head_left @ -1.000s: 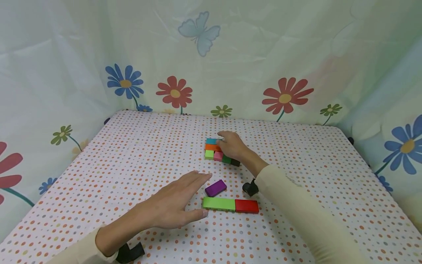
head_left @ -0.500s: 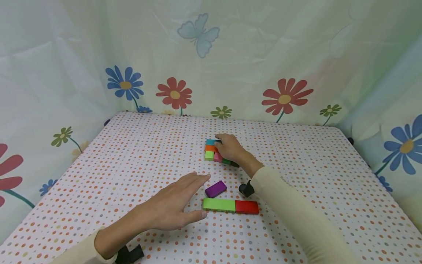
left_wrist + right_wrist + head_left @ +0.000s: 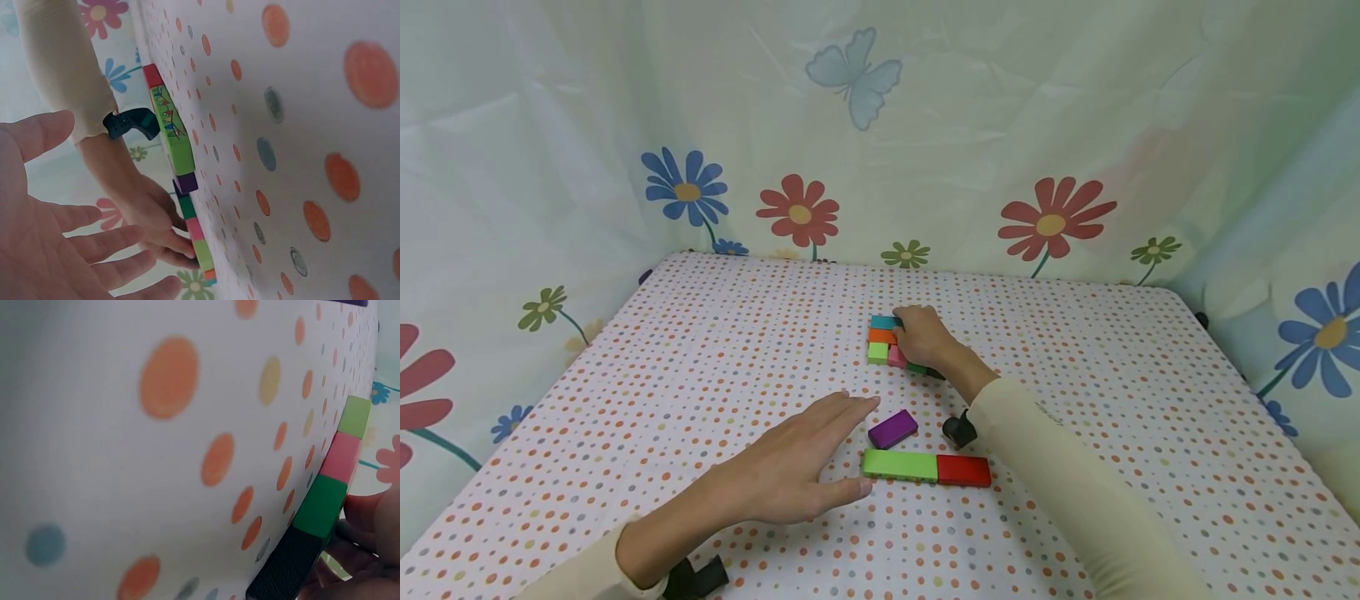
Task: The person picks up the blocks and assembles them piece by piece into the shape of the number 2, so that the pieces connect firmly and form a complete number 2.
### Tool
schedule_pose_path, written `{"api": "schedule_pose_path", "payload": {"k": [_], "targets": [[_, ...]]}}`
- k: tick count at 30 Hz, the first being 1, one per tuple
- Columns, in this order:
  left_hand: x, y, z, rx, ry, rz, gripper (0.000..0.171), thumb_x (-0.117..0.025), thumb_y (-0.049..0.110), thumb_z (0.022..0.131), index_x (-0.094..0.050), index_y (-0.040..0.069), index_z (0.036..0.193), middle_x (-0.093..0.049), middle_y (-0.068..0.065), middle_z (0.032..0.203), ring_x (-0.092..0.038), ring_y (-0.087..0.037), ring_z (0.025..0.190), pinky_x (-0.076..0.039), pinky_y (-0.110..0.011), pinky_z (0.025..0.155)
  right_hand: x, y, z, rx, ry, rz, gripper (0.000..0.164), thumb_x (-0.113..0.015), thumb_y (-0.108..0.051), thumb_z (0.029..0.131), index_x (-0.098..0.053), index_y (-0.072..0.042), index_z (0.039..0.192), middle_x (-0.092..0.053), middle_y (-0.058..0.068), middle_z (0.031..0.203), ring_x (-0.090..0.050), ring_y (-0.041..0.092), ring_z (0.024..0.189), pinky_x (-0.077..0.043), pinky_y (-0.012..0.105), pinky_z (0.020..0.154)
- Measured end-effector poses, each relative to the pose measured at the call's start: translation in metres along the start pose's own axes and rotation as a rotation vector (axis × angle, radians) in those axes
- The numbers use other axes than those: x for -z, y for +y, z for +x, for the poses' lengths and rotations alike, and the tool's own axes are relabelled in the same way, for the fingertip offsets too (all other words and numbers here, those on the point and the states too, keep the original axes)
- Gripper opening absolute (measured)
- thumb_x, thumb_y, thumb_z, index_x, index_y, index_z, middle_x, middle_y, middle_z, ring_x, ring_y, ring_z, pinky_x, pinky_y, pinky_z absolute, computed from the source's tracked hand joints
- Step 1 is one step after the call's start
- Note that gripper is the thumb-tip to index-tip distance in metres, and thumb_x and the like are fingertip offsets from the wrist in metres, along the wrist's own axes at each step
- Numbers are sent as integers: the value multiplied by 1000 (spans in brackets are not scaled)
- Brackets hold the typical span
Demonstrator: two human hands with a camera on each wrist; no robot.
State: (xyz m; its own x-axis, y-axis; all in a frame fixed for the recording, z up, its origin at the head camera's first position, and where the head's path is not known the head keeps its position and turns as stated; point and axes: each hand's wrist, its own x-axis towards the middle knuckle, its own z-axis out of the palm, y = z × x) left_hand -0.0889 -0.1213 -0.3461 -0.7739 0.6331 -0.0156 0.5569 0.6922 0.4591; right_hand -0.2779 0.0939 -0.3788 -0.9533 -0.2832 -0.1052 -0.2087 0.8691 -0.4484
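Note:
My right hand [image 3: 925, 337] reaches over the right part of a flat group of coloured blocks at the table's middle. Left of the fingers show a blue block [image 3: 883, 322], an orange block [image 3: 882, 336], a light green block [image 3: 877, 353] and a pink block [image 3: 897, 356]. In the right wrist view, bent fingers lie just behind the green block [image 3: 320, 505] and black block [image 3: 284, 565]; whether they grip one is hidden. My left hand [image 3: 805, 462] hovers palm down, fingers extended, holding nothing, beside a purple block [image 3: 892, 429] and a long light green block [image 3: 899, 465].
A red block [image 3: 964, 471] lies end to end with the long light green block. Dotted cloth covers the table [image 3: 737, 333]. A flowered curtain [image 3: 955, 150] stands behind and at both sides. A black wrist camera [image 3: 959, 430] hangs under the right sleeve.
My right hand has shifted slightly left over the block group, its fingers drawing in, and covers more of the front row's dark end. The left hand stays almost still.

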Motion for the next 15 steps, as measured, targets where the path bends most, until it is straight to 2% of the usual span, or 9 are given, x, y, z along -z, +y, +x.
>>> {"api": "schedule_pose_path", "payload": {"k": [15], "targets": [[0, 0, -2, 5, 6, -7, 82, -61, 57, 95, -21, 32, 162, -28, 7, 164, -22, -20, 153, -32, -50, 117, -1, -1, -3, -3, 82, 69, 44, -58, -15, 104, -52, 2, 144, -51, 19, 146, -50, 32, 130, -40, 47, 114]]}}
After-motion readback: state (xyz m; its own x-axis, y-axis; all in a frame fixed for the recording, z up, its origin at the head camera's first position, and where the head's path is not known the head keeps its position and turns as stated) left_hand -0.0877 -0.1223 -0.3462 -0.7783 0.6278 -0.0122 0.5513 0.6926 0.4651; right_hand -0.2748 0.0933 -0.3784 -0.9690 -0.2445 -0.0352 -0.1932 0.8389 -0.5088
